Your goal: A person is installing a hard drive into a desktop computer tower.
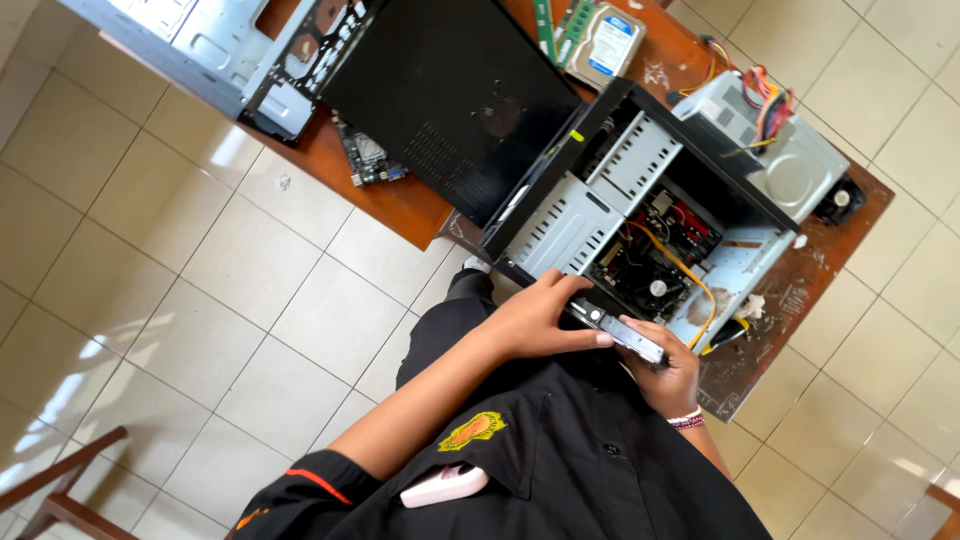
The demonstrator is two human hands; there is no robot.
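I hold a flat drive (628, 335) between both hands at the near edge of the wooden table (400, 200): my right hand (668, 375) cups it from below, fingers curled shut around it, and my left hand (540, 318) presses on its top. Just beyond stands the open computer case (640, 210), yellow cable (690, 275) inside. A power supply (775, 150) lies beyond it, toward the table's far edge.
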